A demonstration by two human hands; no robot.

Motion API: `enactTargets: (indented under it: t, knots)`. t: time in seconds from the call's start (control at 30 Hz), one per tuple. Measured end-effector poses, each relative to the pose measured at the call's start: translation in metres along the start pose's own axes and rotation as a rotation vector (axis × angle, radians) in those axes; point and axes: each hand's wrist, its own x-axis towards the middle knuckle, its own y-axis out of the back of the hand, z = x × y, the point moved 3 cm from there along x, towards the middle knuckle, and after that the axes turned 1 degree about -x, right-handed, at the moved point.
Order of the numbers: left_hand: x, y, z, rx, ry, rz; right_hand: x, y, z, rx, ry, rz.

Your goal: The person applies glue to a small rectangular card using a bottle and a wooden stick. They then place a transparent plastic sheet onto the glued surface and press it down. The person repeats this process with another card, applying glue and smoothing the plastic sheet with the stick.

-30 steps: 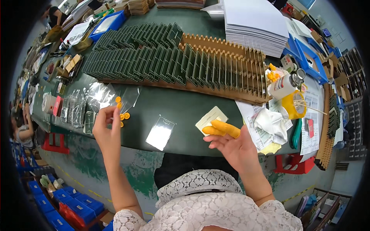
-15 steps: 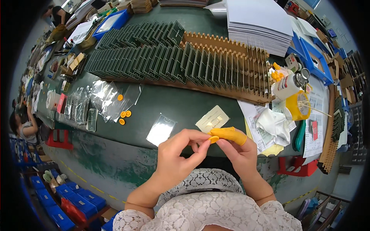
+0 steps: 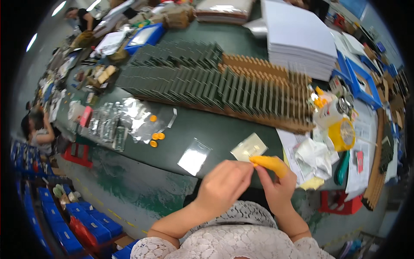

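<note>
Both my hands meet over the table's front edge. My left hand [image 3: 225, 183] is closed, pinching a small rolled orange finger cot [image 3: 255, 164], mostly hidden by the fingers, against the tip of my right thumb. My right hand [image 3: 279, 190] also closes on it with thumb and index finger. A yellow-orange finger cot [image 3: 274, 165] covers that index finger. Just beyond my fingers lies a cream card [image 3: 249, 147]. To its left is a shiny clear plastic sleeve [image 3: 195, 157]. Several loose rolled finger cots [image 3: 158, 136] lie farther left by clear bags [image 3: 140, 116].
Dark green circuit boards [image 3: 189, 86] stand upright in slotted cardboard racks [image 3: 258, 64] across the table. A tall paper stack [image 3: 299, 39] rises behind. On the right are a bottle [image 3: 326, 114], a yellow tape roll [image 3: 343, 134], white tissue [image 3: 315, 155] and a green cutter [image 3: 342, 168].
My left fingers have closed in over the rolled finger cot, which is now mostly hidden at my right thumb tip. The whole view has shifted, with table things appearing lower and farther right.
</note>
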Motion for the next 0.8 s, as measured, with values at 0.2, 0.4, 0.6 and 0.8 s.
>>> enactTargets:
  t: [0.2,0.4,0.6,0.8]
  knots:
    - [-0.001,-0.005,0.012,-0.037,-0.085,0.088,-0.009,-0.006,0.003,-0.010,0.037,0.203]
    - [-0.004,-0.009,0.009,-0.194,0.016,0.197,-0.005,-0.013,-0.001,-0.098,0.264,0.256]
    - [-0.004,-0.020,0.007,-0.397,0.335,0.234,-0.007,-0.020,0.002,-0.089,0.374,0.240]
    - [-0.008,-0.039,0.008,-0.628,0.385,0.299,-0.006,-0.019,-0.010,-0.139,0.365,0.238]
